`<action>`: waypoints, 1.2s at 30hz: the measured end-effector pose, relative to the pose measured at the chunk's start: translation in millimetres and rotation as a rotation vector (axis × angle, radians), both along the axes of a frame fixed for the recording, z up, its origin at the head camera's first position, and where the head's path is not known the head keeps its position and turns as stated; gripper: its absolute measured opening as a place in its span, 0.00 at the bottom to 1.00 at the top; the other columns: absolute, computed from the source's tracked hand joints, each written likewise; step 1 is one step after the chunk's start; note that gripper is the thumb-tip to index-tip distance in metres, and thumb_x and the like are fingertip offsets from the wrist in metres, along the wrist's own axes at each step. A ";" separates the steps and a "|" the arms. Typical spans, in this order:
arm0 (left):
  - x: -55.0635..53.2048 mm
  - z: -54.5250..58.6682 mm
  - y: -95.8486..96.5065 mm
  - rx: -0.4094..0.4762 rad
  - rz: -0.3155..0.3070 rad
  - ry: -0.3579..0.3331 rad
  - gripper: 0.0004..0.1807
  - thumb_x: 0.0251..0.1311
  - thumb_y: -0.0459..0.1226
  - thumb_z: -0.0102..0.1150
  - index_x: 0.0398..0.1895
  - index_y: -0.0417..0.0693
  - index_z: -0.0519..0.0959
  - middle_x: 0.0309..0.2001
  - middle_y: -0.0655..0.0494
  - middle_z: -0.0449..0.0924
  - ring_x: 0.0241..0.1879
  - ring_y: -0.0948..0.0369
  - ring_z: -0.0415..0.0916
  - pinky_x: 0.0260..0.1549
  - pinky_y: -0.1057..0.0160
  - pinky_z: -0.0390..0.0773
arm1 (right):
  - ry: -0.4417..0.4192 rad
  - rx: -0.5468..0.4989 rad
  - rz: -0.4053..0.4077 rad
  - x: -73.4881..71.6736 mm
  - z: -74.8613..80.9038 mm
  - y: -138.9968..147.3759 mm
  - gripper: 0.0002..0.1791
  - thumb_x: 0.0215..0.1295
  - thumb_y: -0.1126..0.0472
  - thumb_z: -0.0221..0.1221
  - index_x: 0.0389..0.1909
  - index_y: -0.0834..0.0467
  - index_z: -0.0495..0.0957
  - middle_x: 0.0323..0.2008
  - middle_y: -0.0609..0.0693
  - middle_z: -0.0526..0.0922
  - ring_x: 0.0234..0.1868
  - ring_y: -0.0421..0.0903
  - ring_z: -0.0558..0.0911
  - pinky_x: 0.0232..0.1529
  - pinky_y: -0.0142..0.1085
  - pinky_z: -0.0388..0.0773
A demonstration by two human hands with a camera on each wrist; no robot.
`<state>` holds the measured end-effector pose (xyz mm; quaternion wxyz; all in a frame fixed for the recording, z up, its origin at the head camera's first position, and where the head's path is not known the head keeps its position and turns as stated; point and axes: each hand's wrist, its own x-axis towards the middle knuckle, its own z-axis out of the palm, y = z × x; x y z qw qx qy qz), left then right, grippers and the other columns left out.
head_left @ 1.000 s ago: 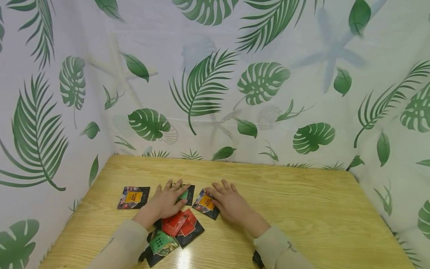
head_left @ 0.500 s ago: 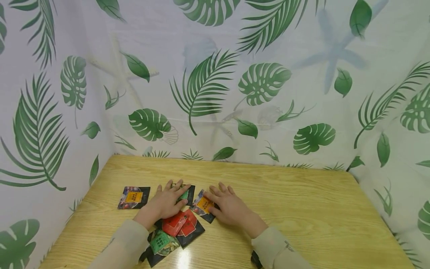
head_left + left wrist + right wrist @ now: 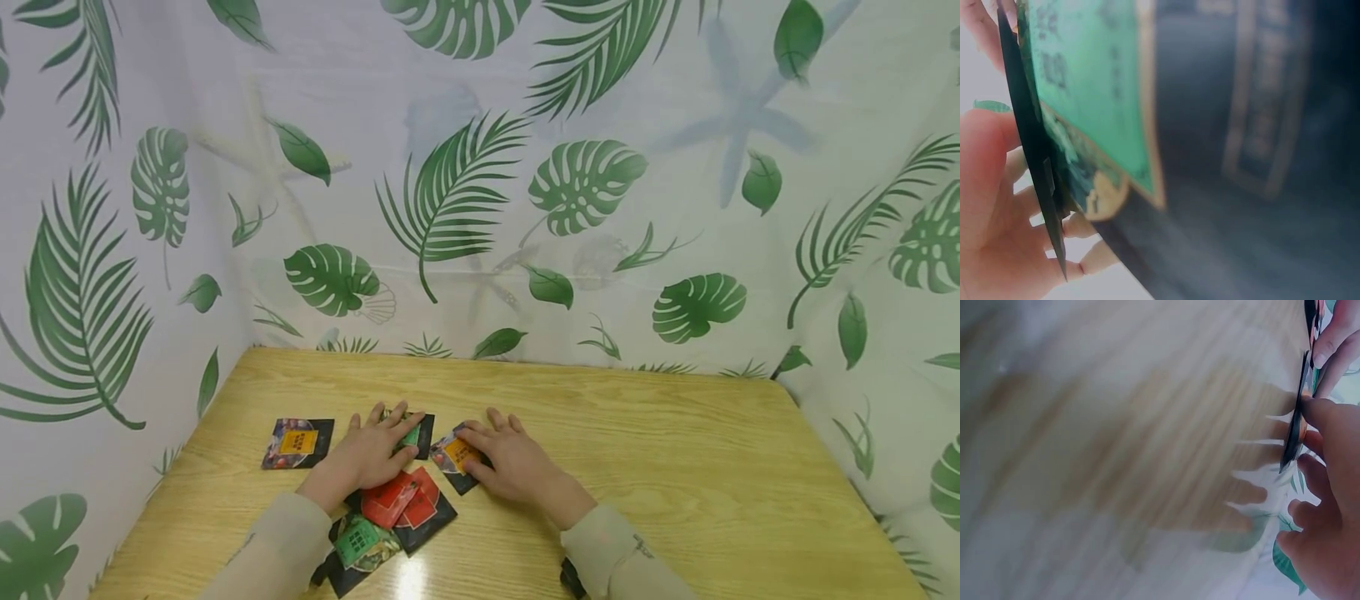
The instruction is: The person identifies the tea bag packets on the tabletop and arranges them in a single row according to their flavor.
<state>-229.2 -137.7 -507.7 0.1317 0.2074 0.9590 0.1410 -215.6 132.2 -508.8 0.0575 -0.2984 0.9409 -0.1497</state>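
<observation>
In the head view my left hand (image 3: pixel 367 454) rests with spread fingers on a green-labelled black packet (image 3: pixel 425 435), hiding most of it. My right hand (image 3: pixel 519 460) touches the right side of an orange-labelled packet (image 3: pixel 452 457), its index finger and thumb on it. Just below the left hand, two red-labelled packets (image 3: pixel 423 510) overlap. A second green-labelled packet (image 3: pixel 360 546) lies nearer, partly under them; it fills much of the left wrist view (image 3: pixel 1097 81). From the right wrist, the orange-labelled packet (image 3: pixel 1293 434) shows edge-on against the fingers.
Another orange-labelled packet (image 3: pixel 297 443) lies to the left on the wooden table (image 3: pixel 637 433). A leaf-patterned cloth (image 3: pixel 480 183) hangs behind and at both sides. A dark object (image 3: pixel 572 577) shows partly by the right sleeve.
The orange-labelled packet under my right hand has shifted slightly left and nearer, then back a little right. The right hand moved slightly with it. The left hand has stayed put.
</observation>
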 end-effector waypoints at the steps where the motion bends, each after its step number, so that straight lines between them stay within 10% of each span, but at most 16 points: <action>1: 0.0 -0.1 0.1 0.001 0.001 0.001 0.33 0.82 0.52 0.47 0.85 0.60 0.57 0.86 0.45 0.50 0.83 0.33 0.44 0.74 0.21 0.49 | -0.001 -0.004 -0.010 -0.2 -0.1 0.6 0.28 0.80 0.47 0.57 0.76 0.52 0.72 0.77 0.52 0.72 0.81 0.69 0.60 0.79 0.67 0.57; 36: 2.8 0.7 1.5 0.021 -0.001 0.005 0.33 0.81 0.51 0.49 0.85 0.59 0.59 0.85 0.44 0.51 0.83 0.32 0.45 0.73 0.20 0.48 | 0.050 0.014 -0.246 -17.5 -5.4 59.0 0.30 0.80 0.49 0.57 0.76 0.59 0.71 0.74 0.63 0.74 0.77 0.74 0.64 0.77 0.68 0.59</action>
